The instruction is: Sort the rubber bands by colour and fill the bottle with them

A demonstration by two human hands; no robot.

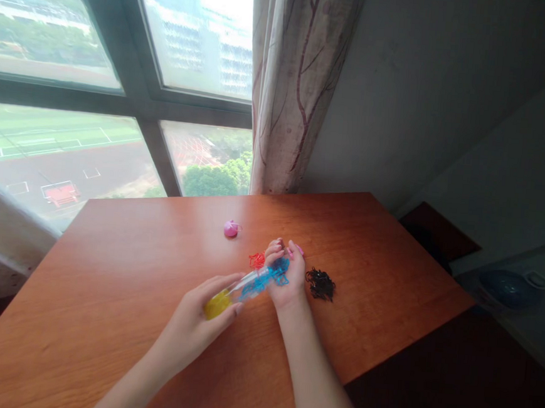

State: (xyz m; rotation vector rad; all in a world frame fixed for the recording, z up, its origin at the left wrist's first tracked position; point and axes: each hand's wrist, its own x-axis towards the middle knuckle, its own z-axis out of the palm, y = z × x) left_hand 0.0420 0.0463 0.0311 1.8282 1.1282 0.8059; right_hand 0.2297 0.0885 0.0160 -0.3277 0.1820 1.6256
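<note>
My left hand [202, 308] is wrapped around a clear plastic bottle [235, 288], tilted with its mouth up toward my right palm. Yellow rubber bands [217, 304] fill its lower end and blue rubber bands [259, 281] its upper part. My right hand [290, 278] is cupped palm up at the mouth, fingers curled, with some of the blue bands lying in it. A small pink piece [296, 251] shows by its fingertips; I cannot tell whether it is held. Beyond the bottle lies a red pile of bands [257, 260], and right of my wrist a black pile of bands [321, 284].
A round pink lid [231, 228] rests farther back on the brown wooden table [119, 292]. Behind the table stand a window [143, 103] and a patterned curtain [291, 92]. A large blue water bottle [508, 288] is on the floor at the right.
</note>
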